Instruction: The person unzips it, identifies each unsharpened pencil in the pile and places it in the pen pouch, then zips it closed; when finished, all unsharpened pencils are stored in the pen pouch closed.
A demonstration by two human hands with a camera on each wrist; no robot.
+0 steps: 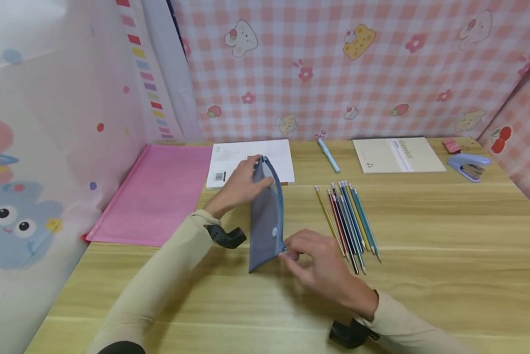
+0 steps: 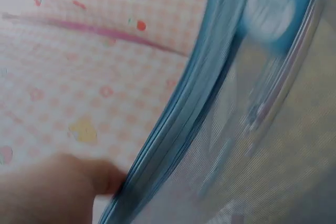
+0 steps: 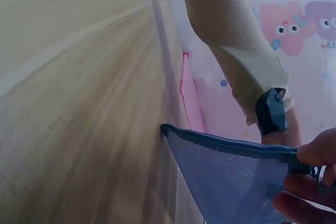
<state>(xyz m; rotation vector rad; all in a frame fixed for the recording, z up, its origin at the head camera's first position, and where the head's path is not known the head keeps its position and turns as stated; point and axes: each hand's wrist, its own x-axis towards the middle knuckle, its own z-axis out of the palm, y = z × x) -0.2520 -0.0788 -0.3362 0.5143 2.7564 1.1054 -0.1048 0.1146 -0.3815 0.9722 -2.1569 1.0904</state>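
Note:
A blue-grey mesh zip pouch (image 1: 265,221) stands on its long edge over the table, zipper side up and to the right. My left hand (image 1: 240,184) grips its far end, the thumb over the top edge. At the near end my right hand (image 1: 320,263) pinches the zipper pull (image 1: 285,248). Through the left wrist view runs the blue zipper band (image 2: 194,103), with the left thumb (image 2: 102,177) against it. Seen from the right wrist, curled right fingers (image 3: 304,208) hold the zipper end, and the pouch's mesh side (image 3: 226,171) hangs below the band.
Several pencils (image 1: 349,221) lie right of the pouch. Behind are a white booklet (image 1: 256,152), a light blue pen (image 1: 328,155), a cream notebook (image 1: 375,157), a purple stapler (image 1: 468,164) and a small pink item (image 1: 452,145). A pink flat pouch (image 1: 158,196) lies left.

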